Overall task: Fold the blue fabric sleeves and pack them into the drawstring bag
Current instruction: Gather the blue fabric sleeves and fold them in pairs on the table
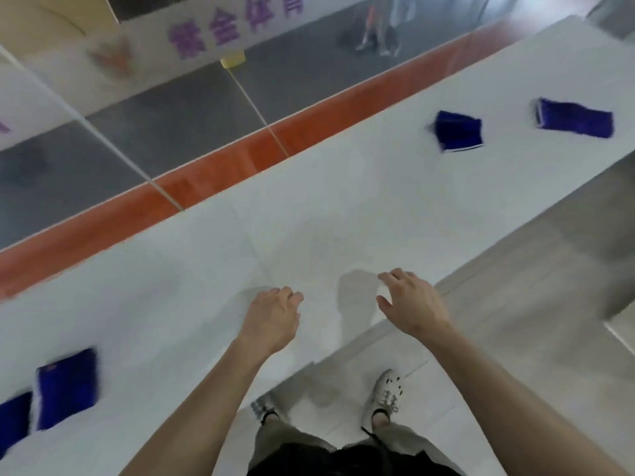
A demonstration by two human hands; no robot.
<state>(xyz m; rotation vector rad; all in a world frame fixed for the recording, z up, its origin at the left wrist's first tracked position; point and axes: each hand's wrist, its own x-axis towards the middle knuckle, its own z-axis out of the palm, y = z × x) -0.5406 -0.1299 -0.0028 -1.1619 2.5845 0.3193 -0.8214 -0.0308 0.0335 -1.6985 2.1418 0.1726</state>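
Note:
Several folded blue fabric sleeves lie on a long white table [309, 207]. One blue sleeve [458, 130] and another [575, 118] rest at the far right. A third blue sleeve [65, 388] lies at the near left, with a fourth [13, 420] cut off by the left edge. My left hand [275, 316] hovers over the table's near middle with fingers loosely curled and nothing in it. My right hand [414, 304] hangs beside it, fingers spread, holding nothing. No drawstring bag is in view. The picture is blurred by motion.
The table's near edge runs diagonally past my feet [385, 396] on a pale tiled floor. Beyond the far edge lie an orange floor stripe [220, 170] and grey flooring. A white wall panel with purple characters [220, 29] stands at the top.

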